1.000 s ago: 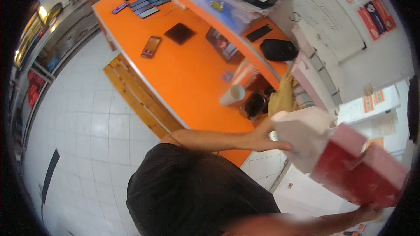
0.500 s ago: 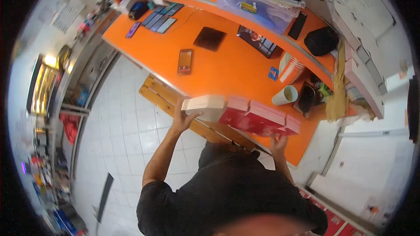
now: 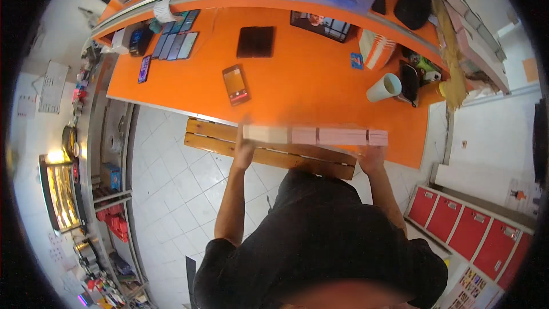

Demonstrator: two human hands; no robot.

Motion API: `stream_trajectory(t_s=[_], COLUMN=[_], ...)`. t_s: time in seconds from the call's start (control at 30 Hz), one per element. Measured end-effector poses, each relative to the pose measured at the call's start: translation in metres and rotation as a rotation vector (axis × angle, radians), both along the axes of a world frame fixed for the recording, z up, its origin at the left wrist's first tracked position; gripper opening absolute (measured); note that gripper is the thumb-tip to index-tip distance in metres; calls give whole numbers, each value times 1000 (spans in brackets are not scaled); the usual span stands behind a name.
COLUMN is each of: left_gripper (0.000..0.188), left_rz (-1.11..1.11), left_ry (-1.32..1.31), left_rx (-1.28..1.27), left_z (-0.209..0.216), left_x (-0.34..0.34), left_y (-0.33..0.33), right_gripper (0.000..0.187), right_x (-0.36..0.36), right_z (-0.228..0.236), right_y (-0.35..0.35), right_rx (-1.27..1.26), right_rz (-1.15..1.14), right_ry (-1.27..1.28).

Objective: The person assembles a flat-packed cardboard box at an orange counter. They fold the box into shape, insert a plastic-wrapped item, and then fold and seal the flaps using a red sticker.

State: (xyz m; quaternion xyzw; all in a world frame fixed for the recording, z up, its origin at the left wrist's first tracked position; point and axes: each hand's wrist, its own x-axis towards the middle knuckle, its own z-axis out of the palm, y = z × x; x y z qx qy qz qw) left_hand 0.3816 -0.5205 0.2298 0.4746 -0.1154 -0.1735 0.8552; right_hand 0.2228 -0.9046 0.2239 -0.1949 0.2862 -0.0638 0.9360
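Orange counter (image 3: 309, 91): the largest item, spread with goods. Wooden bench (image 3: 274, 151): set just below its near edge. Row of boxes (image 3: 314, 135): pale and pink, held level above the bench, near the counter edge. Left hand (image 3: 245, 150): clamped on the row's left end. Right hand (image 3: 372, 157): clamped under the right end. Black wallet (image 3: 255, 42), white cup (image 3: 384, 87) and 1 phone (image 3: 235, 84): laid on the counter, well apart.

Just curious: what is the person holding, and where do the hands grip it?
A long row of flat pink and cream boxes, gripped by its two ends: left hand under the cream end, right hand under the pink end.
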Motion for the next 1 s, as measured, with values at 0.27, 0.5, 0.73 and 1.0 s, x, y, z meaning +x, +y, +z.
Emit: stream_trajectory(t_s=[0.27,0.5,0.73,1.0], left_gripper=[58,48,77,121], left_rz=[-25,-84,-24,572], left_ry=[748,584,134,-110], left_rx=[6,367,1058,1600], left_z=[-52,-92,-97,-83], left_x=[-46,-66,0,161], left_y=[36,34,35,-3], right_gripper=[50,60,60,58], right_x=[-24,-22,-63,-79], right_z=[-19,-42,-64,-67], right_y=[-9,12,45,83], right_rx=[-231,-443,-515,-426], right_rz=[540,610,375,274], right_ry=[204,308,221,332])
